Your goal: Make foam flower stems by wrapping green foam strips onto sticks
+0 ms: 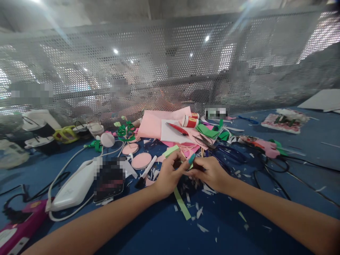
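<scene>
My left hand [170, 173] and my right hand [209, 173] meet over the blue table [148, 233], fingers pinched together. Between them is a small dark piece I cannot make out, with a thin wooden stick [202, 153] rising just behind the right fingers. A light green paper strip [182, 203] runs from under my left hand toward me. Whether the strip is held I cannot tell. Paper scraps [198, 212] lie scattered below both hands.
Pink sheets [154, 124], a glue tube [190, 122], black scissors [205, 141], pink paper discs [141, 160], a black pen [145, 173], a white power bank [74, 189] with cables, and black wires [268, 170] crowd the table. A perforated metal screen [170, 63] stands behind.
</scene>
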A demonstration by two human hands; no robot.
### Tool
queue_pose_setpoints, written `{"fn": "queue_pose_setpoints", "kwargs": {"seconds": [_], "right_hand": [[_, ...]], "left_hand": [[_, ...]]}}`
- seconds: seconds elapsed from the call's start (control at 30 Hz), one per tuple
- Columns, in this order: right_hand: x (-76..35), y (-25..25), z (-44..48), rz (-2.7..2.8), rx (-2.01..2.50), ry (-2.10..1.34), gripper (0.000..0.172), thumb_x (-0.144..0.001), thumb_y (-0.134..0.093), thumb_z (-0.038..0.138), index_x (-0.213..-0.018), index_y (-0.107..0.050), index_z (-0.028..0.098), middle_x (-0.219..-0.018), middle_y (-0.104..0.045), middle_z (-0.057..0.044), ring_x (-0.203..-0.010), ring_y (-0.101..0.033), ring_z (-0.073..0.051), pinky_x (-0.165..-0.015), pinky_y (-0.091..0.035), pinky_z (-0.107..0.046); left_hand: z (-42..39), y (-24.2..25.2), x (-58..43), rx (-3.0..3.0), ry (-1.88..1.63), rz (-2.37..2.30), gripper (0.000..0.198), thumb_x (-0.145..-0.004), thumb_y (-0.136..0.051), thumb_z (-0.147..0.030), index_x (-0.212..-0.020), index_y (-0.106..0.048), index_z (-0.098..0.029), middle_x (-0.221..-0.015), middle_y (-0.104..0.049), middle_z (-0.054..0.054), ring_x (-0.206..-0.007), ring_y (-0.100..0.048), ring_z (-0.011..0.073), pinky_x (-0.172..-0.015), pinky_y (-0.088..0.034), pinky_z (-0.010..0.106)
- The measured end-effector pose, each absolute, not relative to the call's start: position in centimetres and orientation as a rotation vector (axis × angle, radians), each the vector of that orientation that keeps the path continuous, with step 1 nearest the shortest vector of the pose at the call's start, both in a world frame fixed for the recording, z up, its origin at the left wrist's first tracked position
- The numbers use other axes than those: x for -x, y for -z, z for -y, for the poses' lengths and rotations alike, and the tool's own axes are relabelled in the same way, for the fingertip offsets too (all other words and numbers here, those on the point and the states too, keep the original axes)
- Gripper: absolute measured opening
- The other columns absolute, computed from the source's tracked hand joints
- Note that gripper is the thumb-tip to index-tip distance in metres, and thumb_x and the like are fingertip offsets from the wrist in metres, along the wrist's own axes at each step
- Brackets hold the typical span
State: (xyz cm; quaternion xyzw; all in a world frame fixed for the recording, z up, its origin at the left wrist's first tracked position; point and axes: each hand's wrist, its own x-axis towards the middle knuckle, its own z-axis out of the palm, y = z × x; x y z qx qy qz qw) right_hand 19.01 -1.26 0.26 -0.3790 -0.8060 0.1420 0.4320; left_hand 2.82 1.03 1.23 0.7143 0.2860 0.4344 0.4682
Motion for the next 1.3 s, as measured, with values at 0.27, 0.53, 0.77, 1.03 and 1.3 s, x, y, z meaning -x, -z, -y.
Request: {"fn": "queue_pose_setpoints", "kwargs": {"seconds": [0.27, 0.53, 0.77, 1.03, 1.3], "right_hand": [[-18.2, -0.6, 1.5, 1.837, 0.993, -0.641, 0.038, -0.088, -0.046, 0.043, -0.059, -0.047, 0.018, -0.049, -0.053, 0.002, -0.044, -0.049, -0.01, -0.044, -0.035, -0.021], [-17.8, -0.7, 1.5, 1.583, 0.95, -1.014, 0.041, -0.083, -0.048, 0.053, -0.062, -0.049, 0.017, -0.05, -0.054, 0.002, -0.038, -0.048, -0.008, -0.037, -0.037, -0.02], [-17.6, -0.5, 1.5, 1.47, 0.896, -1.239, 0.043, -0.081, -0.05, 0.054, -0.059, -0.048, 0.018, -0.044, -0.051, 0.004, -0.031, -0.044, -0.007, -0.031, -0.033, -0.019], [-17.6, -0.6, 1.5, 1.502, 0.892, -1.273, 0.046, -0.08, -0.05, 0.057, -0.057, -0.048, 0.017, -0.04, -0.048, 0.005, -0.028, -0.041, -0.006, -0.029, -0.029, -0.018], [-17.7, -0.9, 1.6, 1.54, 0.89, -1.327, 0.046, -0.081, -0.049, 0.056, -0.056, -0.045, 0.017, -0.035, -0.045, 0.006, -0.023, -0.034, -0.004, -0.026, -0.023, -0.017]], "left_hand": [[-1.1, -1.4, -3.2, -1.578, -1.148, -0.661, 0.022, -0.079, -0.055, -0.025, -0.093, -0.039, -0.021, -0.065, -0.049, -0.006, -0.054, -0.048, 0.0084, -0.053, -0.039, 0.021], [-1.5, -1.4, -3.0, -1.626, -1.156, -0.704, 0.017, -0.081, -0.052, -0.033, -0.075, -0.049, -0.017, -0.062, -0.042, -0.005, -0.055, -0.037, 0.0078, -0.051, -0.032, 0.02], [-1.4, -1.3, -2.9, -1.68, -1.21, -0.785, 0.022, -0.083, -0.049, -0.035, -0.07, -0.045, -0.018, -0.059, -0.039, -0.005, -0.053, -0.033, 0.0082, -0.051, -0.028, 0.021], [-1.3, -1.4, -2.7, -1.71, -1.217, -0.81, 0.023, -0.084, -0.047, -0.033, -0.067, -0.042, -0.018, -0.061, -0.04, -0.004, -0.056, -0.035, 0.0087, -0.053, -0.029, 0.022], [-1.6, -1.2, -2.8, -1.731, -1.215, -0.797, 0.027, -0.083, -0.049, -0.038, -0.066, -0.042, -0.018, -0.059, -0.038, -0.005, -0.055, -0.033, 0.0089, -0.053, -0.029, 0.022]]}}
